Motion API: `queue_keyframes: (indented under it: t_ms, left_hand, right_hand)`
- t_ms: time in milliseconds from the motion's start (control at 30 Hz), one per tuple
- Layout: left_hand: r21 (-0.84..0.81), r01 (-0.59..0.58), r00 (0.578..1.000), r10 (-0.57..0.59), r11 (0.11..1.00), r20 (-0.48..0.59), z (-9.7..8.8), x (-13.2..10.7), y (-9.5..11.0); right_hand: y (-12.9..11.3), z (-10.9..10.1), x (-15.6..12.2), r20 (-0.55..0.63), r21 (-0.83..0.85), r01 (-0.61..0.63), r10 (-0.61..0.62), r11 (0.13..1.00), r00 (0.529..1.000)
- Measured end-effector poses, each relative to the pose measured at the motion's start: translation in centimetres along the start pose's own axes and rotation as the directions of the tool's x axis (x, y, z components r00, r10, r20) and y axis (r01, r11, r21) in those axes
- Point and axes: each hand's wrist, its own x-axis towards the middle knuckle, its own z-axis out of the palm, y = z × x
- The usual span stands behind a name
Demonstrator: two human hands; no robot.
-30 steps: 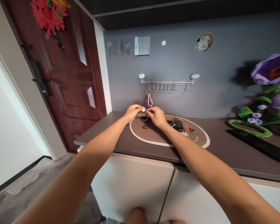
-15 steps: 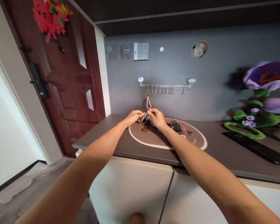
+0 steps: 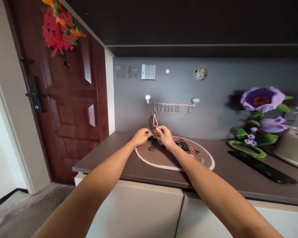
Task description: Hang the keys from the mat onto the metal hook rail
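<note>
My right hand pinches a key ring with small keys hanging from it. Facing it from the left, my left hand has its thumb and fingers pressed together beside the keys; what lies between its fingertips is too small to make out. Just above hangs a pink strap keychain, on the leftmost part of a clear hook rail. Beneath the hands, an oval brown mat with a pale border bears several bunches of keys and trinkets, partly hidden by my right hand.
The mat lies on a dark countertop against a grey wall, below a dark overhead cabinet. To the right are a purple plush flower and a long black object. A reddish-brown door stands left.
The camera has tilted up, so the scene sits lower. My left fingertips have moved a little away from the keys, while my right hand keeps hold of the ring.
</note>
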Motion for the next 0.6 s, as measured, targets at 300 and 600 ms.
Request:
queue_keyframes:
  t_ms: [300, 600]
  left_hand:
    - [0.277, -0.063, 0.995, 0.081, 0.959, -0.056, 0.5, 0.3, -0.9]
    - [0.314, -0.069, 0.994, 0.092, 0.947, -0.058, 0.5, 0.3, -0.8]
  right_hand:
    - [-0.9, -0.3, 2.6, -0.168, 0.024, -0.012, 0.016, 1.000, 0.986]
    - [-2.0, -0.5, 8.6, -0.357, 0.058, -0.047, 0.065, 0.997, 0.932]
